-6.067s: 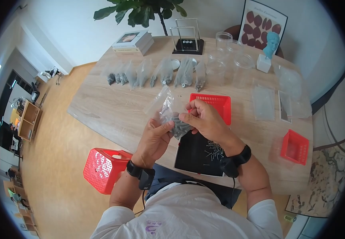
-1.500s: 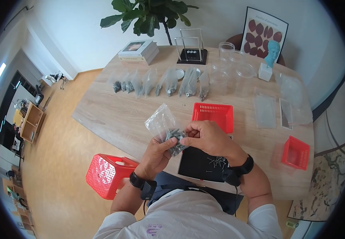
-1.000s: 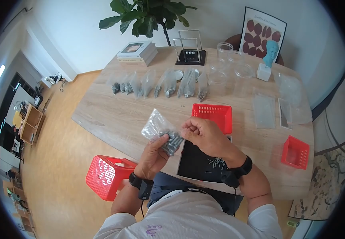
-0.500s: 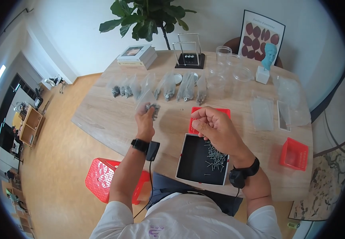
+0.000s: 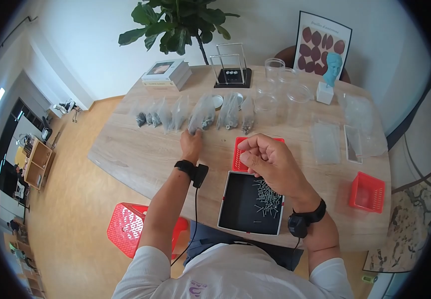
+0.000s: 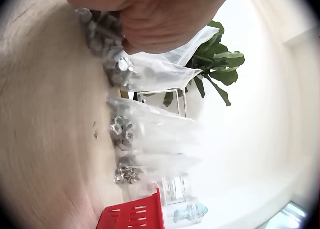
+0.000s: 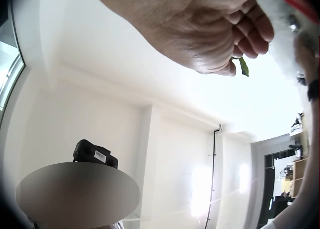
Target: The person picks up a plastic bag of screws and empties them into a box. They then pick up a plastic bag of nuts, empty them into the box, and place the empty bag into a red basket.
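Left hand (image 5: 191,146) moves higher, mid-frame, gripping bolt bag (image 6: 100,36). Placing seems underway, needing release next; right hand (image 5: 273,164) curls loosely, apparently empty.

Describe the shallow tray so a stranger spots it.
On the wooden table, find the edge nearest the white shirt. The shallow tray lies there, a red basket just beyond. Unlike that basket, it is black inside, pale-rimmed and holds loose screws.

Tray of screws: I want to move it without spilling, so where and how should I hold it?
Probably hold the tray by its left and right walls, coming from both sides and keeping it level: it is open-topped, with loose screws lying toward the right.
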Demonstrator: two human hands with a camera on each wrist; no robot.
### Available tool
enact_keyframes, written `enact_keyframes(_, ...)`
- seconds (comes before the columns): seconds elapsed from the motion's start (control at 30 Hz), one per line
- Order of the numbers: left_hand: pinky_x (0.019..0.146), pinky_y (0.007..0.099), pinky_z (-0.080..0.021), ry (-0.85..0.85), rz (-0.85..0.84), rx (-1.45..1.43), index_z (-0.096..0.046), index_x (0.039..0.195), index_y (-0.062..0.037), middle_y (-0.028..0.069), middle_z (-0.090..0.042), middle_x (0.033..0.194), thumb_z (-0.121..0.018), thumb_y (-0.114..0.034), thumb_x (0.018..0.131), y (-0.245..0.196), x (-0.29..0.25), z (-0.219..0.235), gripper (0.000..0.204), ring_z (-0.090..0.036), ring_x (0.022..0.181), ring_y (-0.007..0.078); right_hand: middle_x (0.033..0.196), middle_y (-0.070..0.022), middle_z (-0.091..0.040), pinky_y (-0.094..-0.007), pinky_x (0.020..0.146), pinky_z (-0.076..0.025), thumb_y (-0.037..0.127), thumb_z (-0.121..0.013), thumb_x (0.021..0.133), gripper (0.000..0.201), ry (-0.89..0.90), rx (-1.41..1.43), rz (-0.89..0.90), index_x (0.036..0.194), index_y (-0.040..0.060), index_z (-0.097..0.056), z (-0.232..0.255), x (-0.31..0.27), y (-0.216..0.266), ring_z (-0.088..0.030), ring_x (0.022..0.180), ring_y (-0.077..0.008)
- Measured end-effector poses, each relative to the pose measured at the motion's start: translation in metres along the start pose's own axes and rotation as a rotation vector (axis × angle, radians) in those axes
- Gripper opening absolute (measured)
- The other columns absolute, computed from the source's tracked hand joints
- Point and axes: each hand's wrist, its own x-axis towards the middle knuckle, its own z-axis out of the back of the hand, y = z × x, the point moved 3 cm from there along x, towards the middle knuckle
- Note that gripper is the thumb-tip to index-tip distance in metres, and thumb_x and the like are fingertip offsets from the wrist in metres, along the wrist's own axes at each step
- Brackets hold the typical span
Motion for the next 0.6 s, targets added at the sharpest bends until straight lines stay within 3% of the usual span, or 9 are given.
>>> enact_keyframes(0.07,0.094,0.0514,-0.053,0.025,0.001,-0.031,-0.072,0.116,0.0081,0.0327,-0.074,0.111,-0.072,-0.027,0.093,-0.012,0.001,0.000,0.042,-0.069,0.109,0.0503,0.096,-0.0018,-0.068,-0.0231,0.073,-0.053,0.021,-0.072,0.104,0.032,-0.006,0.001,0.000,0.123,-0.0035,-0.065,0.001,0.001,0.001,-0.062,0.084,-0.0056)
enact_keyframes(0.1,0.094,0.0514,-0.053,0.025,0.000,-0.032,-0.072,0.116,0.0081,0.0327,-0.074,0.111,-0.072,-0.027,0.093,-0.009,0.008,-0.003,0.042,-0.069,0.109,0.0503,0.097,-0.0013,-0.068,-0.0227,0.073,-0.053,0.021,-0.072,0.104,0.031,-0.013,0.003,-0.001,0.123,-0.0030,-0.065,0.001,0.001,0.001,-0.061,0.083,-0.0051)
enact_keyframes(0.2,0.090,0.0483,-0.053,0.072,-0.027,-0.015,-0.071,0.113,0.0097,0.0317,-0.074,0.105,-0.069,-0.022,0.095,-0.001,0.029,-0.014,0.036,-0.072,0.102,0.0453,0.097,-0.0001,-0.067,-0.0217,0.072,-0.052,0.020,-0.072,0.105,0.030,-0.027,0.010,0.013,0.124,-0.0022,-0.065,0.002,0.001,0.000,-0.060,0.082,-0.0038)
enact_keyframes(0.27,0.082,0.0427,-0.052,0.084,0.009,-0.194,-0.071,0.113,0.0093,0.0232,-0.075,0.094,-0.065,-0.015,0.100,-0.005,0.031,-0.013,0.029,-0.071,0.089,0.0323,0.097,0.0002,-0.067,-0.0215,0.071,-0.051,0.020,-0.072,0.105,0.030,-0.030,0.018,0.014,0.124,-0.0021,-0.065,0.002,0.001,-0.001,-0.059,0.082,-0.0035)
enact_keyframes(0.3,0.082,0.0427,-0.052,0.083,0.008,-0.195,-0.071,0.113,0.0093,0.0232,-0.075,0.094,-0.065,-0.015,0.100,-0.004,0.033,-0.012,0.029,-0.071,0.089,0.0323,0.097,0.0006,-0.066,-0.0213,0.071,-0.051,0.020,-0.071,0.105,0.030,-0.033,0.027,0.014,0.124,-0.0020,-0.065,0.002,0.001,-0.001,-0.059,0.082,-0.0033)
enact_keyframes(0.37,0.071,0.0365,-0.049,0.008,0.025,-0.479,-0.070,0.114,0.0071,0.0122,-0.071,0.086,-0.063,-0.013,0.103,0.004,0.042,-0.008,0.024,-0.063,0.080,0.0189,0.097,0.0005,-0.066,-0.0211,0.071,-0.051,0.020,-0.071,0.105,0.030,-0.031,0.032,0.017,0.124,-0.0019,-0.065,0.003,0.000,0.003,-0.059,0.082,-0.0031)
enact_keyframes(0.4,0.071,0.0365,-0.049,0.011,0.023,-0.480,-0.070,0.114,0.0071,0.0122,-0.071,0.086,-0.063,-0.013,0.103,0.008,0.047,-0.006,0.024,-0.063,0.080,0.0189,0.097,0.0004,-0.066,-0.0209,0.071,-0.051,0.020,-0.071,0.105,0.029,-0.029,0.038,0.018,0.124,-0.0018,-0.065,0.003,-0.001,0.004,-0.059,0.083,-0.0030)
enact_keyframes(0.47,0.070,0.0323,-0.045,0.032,0.065,-0.346,-0.072,0.122,0.0020,0.0032,-0.069,0.093,-0.062,-0.023,0.108,0.005,0.050,0.002,0.030,-0.056,0.080,0.0118,0.098,0.0002,-0.066,-0.0209,0.071,-0.051,0.020,-0.071,0.105,0.029,-0.035,0.042,0.018,0.124,-0.0017,-0.065,0.004,-0.001,0.005,-0.059,0.083,-0.0031)
enact_keyframes(0.6,0.071,0.0327,-0.045,0.026,0.103,-0.361,-0.072,0.122,0.0018,0.0027,-0.069,0.093,-0.063,-0.024,0.107,-0.005,0.059,0.001,0.031,-0.056,0.081,0.0122,0.099,-0.0003,-0.067,-0.0210,0.072,-0.051,0.020,-0.072,0.105,0.030,-0.044,0.015,0.029,0.124,-0.0015,-0.065,0.005,-0.001,0.006,-0.059,0.083,-0.0032)
